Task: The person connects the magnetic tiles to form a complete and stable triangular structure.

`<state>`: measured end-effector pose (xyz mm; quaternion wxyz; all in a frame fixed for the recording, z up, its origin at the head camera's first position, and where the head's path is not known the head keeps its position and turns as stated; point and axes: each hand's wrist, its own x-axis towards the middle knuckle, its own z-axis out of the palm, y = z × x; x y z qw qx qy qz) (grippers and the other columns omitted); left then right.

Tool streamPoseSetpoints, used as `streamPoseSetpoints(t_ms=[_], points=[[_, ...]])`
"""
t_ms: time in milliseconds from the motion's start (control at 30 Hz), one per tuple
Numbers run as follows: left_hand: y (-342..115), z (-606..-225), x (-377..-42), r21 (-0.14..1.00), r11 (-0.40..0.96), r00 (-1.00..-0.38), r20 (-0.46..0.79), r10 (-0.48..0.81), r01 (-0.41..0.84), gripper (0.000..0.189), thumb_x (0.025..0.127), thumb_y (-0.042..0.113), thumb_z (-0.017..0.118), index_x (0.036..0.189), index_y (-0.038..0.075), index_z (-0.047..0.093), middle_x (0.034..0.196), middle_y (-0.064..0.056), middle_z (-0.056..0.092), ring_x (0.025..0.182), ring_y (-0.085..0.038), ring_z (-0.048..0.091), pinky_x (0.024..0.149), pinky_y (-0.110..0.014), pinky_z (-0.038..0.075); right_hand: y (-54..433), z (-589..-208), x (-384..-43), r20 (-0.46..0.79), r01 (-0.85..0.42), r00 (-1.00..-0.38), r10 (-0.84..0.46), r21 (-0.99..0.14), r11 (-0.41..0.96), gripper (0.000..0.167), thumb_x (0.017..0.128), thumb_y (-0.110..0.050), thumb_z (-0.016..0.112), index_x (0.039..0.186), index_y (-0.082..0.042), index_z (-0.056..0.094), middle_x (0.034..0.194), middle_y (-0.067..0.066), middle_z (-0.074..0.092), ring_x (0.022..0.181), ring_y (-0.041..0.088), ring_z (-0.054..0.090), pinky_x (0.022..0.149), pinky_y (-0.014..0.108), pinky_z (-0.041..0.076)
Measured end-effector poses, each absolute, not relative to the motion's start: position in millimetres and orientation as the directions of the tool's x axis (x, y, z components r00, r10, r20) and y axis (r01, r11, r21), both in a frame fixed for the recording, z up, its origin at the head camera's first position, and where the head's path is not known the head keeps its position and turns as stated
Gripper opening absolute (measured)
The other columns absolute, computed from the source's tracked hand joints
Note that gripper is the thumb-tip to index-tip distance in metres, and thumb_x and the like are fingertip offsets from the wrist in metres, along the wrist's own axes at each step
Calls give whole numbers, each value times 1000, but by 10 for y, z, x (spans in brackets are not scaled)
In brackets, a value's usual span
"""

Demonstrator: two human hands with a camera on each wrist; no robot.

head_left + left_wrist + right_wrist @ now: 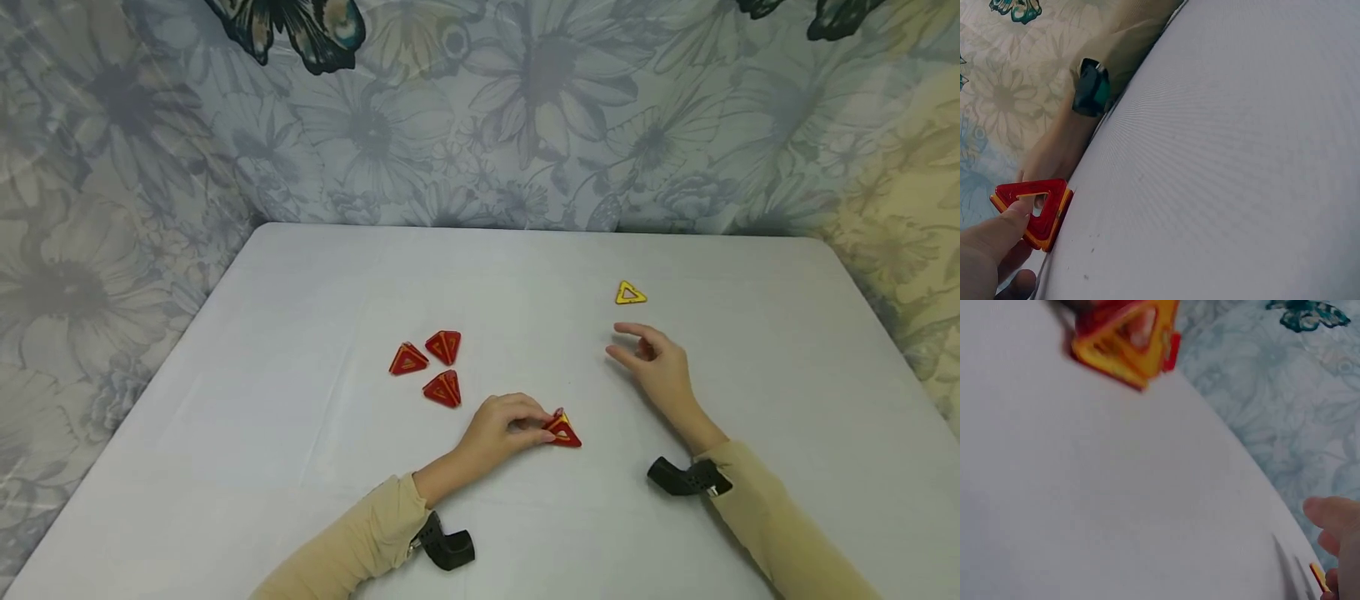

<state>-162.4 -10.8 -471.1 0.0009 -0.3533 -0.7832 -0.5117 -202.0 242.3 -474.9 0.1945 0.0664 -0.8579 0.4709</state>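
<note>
My left hand (501,429) pinches a small pyramid of red and yellow triangular tiles (566,433) just over the white table. In the left wrist view the thumb lies on the red tile frame (1057,203) of that pyramid. Yellow faces and a red edge of the pyramid (1110,356) show, blurred, in the right wrist view. My right hand (663,371) holds nothing, with thumb and forefinger spread apart. Just beyond its fingertips lies a single yellow triangular tile (639,297), a frame with an open middle.
Three red pyramids form a loose group left of the hands: one on the left (408,359), one at the back (444,346), one nearer (443,389). The white table (300,500) meets a flower-patterned cloth (450,150) behind it. Each wrist wears a black camera mount.
</note>
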Motion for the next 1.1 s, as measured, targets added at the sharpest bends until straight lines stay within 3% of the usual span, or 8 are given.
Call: streamPoseSetpoints(t_ms=[367,533,667,767,1100], points=[[-114,-4709,-1621,755,299,-746,353,564,583,26,71,18,76,95,9,68,85,4,62,68,-5,48,66,-19,35,2751,-4782,-2539,403,-209,-900,165,-732,649,48,72,-7,75,116,1,58,71,16,46,65,13,32,62,29,25],[-119,-4696,-1628,733,340,-751,339,567,588,28,71,19,77,96,10,67,83,5,59,67,-4,46,65,-19,33,2777,-4743,-2711,338,-119,-916,218,-745,657,47,76,-12,72,117,4,55,93,20,56,65,14,33,63,29,25],[-121,-4682,-1624,729,359,-756,323,569,582,26,71,19,77,94,11,67,83,5,59,67,-3,46,65,-20,33,2760,-4697,-2798,230,-32,-948,219,-755,654,52,77,-22,71,118,6,53,114,20,54,87,25,42,76,35,30],[-122,-4671,-1619,719,369,-752,321,576,590,25,71,18,76,93,11,67,82,6,60,67,-3,46,65,-19,33,2740,-4672,-2813,174,6,-966,193,-730,684,57,76,-25,72,119,7,52,117,22,50,104,36,37,84,44,27],[-110,-4671,-1617,733,344,-749,329,575,587,19,73,12,73,91,10,68,81,5,61,67,-3,48,66,-20,34,2699,-4708,-2810,143,90,-959,246,-668,739,51,77,-30,70,116,2,57,113,22,44,104,39,34,80,48,29]])
